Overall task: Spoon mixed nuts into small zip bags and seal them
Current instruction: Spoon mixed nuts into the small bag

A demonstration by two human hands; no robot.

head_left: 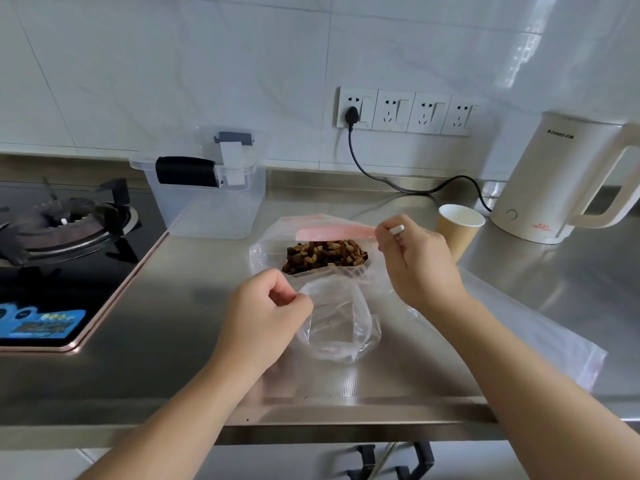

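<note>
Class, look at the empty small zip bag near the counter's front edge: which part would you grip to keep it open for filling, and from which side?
Pinch the small zip bag at its rim from the left, as the left hand does; its mouth gapes upward.

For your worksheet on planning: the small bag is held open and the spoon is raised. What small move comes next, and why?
Probably dip the spoon, held by the right hand, into the nuts: the left hand holds the small bag open, and it looks empty.
</note>
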